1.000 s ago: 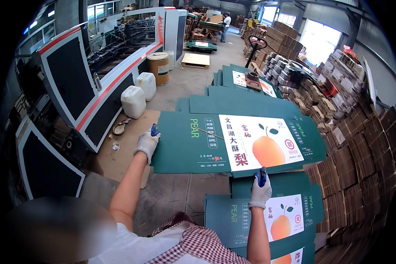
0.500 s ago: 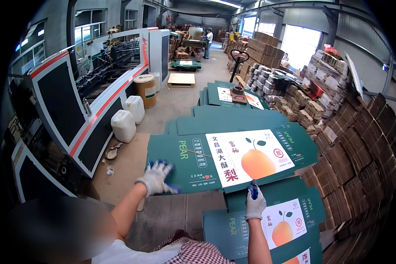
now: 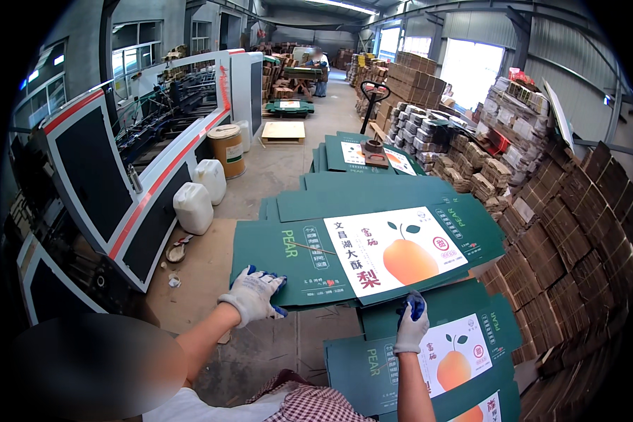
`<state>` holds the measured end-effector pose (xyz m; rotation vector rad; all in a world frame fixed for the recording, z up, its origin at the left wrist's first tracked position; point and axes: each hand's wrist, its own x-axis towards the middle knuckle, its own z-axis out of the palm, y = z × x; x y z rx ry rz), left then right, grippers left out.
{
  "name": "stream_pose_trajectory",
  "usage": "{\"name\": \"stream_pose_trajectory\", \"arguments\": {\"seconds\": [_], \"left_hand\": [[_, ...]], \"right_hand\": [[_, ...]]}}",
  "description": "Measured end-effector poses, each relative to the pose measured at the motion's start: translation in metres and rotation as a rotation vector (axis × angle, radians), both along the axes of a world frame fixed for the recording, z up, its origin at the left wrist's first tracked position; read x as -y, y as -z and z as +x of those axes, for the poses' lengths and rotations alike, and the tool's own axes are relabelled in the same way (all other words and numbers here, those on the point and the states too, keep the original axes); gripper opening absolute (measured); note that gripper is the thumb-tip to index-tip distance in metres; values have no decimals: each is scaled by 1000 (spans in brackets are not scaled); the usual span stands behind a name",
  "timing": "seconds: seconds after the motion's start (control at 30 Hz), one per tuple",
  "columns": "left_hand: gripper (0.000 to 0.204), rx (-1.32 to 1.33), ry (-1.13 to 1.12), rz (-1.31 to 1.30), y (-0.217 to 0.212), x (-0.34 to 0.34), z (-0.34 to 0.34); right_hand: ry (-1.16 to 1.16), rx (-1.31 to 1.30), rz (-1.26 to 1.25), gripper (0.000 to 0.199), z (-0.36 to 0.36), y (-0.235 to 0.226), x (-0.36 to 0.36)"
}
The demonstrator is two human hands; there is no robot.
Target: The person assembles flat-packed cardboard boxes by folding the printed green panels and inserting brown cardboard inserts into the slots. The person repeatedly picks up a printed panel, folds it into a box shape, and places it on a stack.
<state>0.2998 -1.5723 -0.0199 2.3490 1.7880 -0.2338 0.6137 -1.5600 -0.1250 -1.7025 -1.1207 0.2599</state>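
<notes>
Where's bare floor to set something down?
Grey floor looks bare between the white jugs and green cardboard, this side of the wooden pallet, whose top also looks bare. The right side is crowded with brown bundles.

Two gloved hands point(image 3: 255, 295) — two white jugs point(image 3: 193, 209), one brown drum point(image 3: 223, 159).

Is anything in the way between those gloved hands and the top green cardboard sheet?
Nothing visible: the left hand is over the near edge of the green cardboard sheet, the right hand close by that edge. A thin strip on it lies clear of both.
</notes>
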Motion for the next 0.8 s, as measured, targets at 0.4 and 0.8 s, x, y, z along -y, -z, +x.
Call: {"name": "stream_pose_trajectory", "arguments": {"seconds": [0.4,0.8], "left_hand": [[31,11,335,752,-26,64,56],[36,125,360,620,-8,93,91]], "right_hand": [[-528,-1140,192,38,-17,-44,10],[-333,-1222,234,23,22,-36,11]]}}
